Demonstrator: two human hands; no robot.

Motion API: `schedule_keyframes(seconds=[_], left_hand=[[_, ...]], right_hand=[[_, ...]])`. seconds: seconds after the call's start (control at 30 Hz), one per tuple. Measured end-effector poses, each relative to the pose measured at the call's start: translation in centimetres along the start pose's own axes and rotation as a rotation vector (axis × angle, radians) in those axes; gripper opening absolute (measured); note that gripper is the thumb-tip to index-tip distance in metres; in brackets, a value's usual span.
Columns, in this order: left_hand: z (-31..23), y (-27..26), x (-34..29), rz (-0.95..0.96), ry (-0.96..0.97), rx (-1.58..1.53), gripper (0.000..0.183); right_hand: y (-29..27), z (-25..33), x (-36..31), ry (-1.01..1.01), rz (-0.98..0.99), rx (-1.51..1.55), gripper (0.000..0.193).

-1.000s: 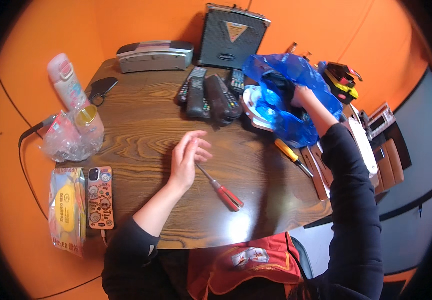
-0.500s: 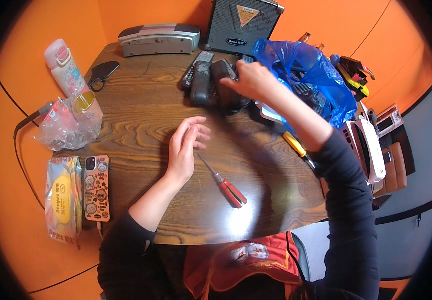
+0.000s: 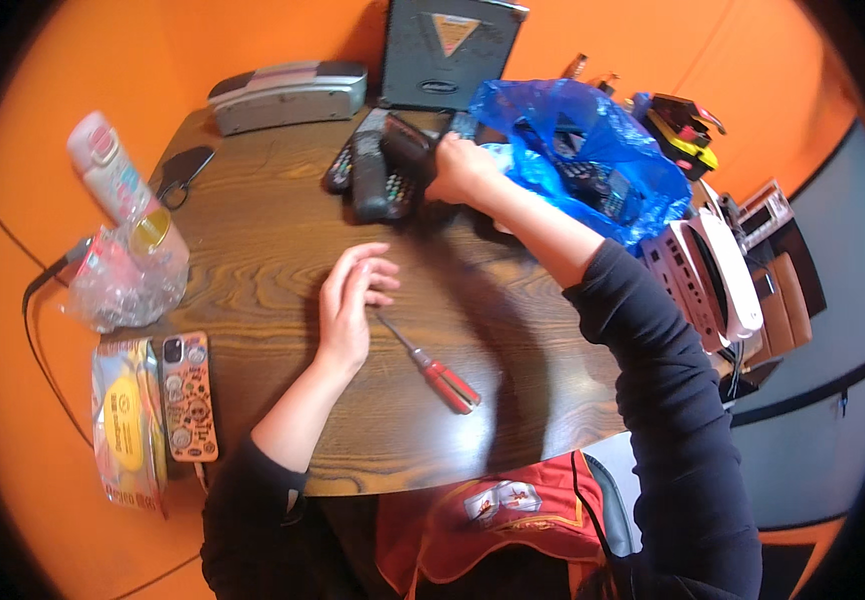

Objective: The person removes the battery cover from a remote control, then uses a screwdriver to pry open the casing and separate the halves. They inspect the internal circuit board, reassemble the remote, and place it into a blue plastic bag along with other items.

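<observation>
At the back of the table, my right hand (image 3: 461, 172) closes on a dark remote control (image 3: 409, 148) that is tilted above the other remotes. Beneath and beside it, another black remote (image 3: 370, 178) lies among several more, some with their keypads showing. My left hand (image 3: 348, 305) rests near the middle of the table, holding nothing, with its fingers loosely extended. Just right of that hand lies a screwdriver (image 3: 445, 383) with a red handle, its shaft pointing toward the fingers. A blue plastic bag (image 3: 643, 150) holding remotes stands right of my right hand.
A silver-grey device (image 3: 291, 100) and a black speaker (image 3: 450, 55) stand along the back. On the left are a bottle (image 3: 113, 170), a clear plastic bag (image 3: 133, 285), a wipes pack (image 3: 125, 420) and a phone (image 3: 190, 400). A white box-shaped device (image 3: 698, 280) stands right.
The view has shifted somewhat. My right hand has closed round a dark remote control and tilted it up. My left hand keeps about the same place beside the screwdriver.
</observation>
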State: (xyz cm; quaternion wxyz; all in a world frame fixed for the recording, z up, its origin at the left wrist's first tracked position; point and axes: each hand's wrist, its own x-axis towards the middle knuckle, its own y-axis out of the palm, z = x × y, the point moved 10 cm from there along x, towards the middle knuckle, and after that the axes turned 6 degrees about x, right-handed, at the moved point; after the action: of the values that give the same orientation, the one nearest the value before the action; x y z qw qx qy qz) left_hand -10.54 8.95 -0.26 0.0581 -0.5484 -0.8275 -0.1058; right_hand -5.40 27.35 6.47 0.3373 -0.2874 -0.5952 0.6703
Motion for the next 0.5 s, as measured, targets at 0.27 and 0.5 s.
schedule_keyframes(seconds=[0.27, 0.5], left_hand=[[0.2, 0.2, 0.0, 0.021, -0.003, -0.036, 0.038], [0.1, 0.2, 0.0, 0.015, -0.006, -0.037, 0.038]], right_hand=[[-6.2, -6.2, -6.6, 0.13, 0.396, 1.281, 0.054], [-6.5, -19.5, -8.2, 0.589, 0.341, 1.26, 0.046]])
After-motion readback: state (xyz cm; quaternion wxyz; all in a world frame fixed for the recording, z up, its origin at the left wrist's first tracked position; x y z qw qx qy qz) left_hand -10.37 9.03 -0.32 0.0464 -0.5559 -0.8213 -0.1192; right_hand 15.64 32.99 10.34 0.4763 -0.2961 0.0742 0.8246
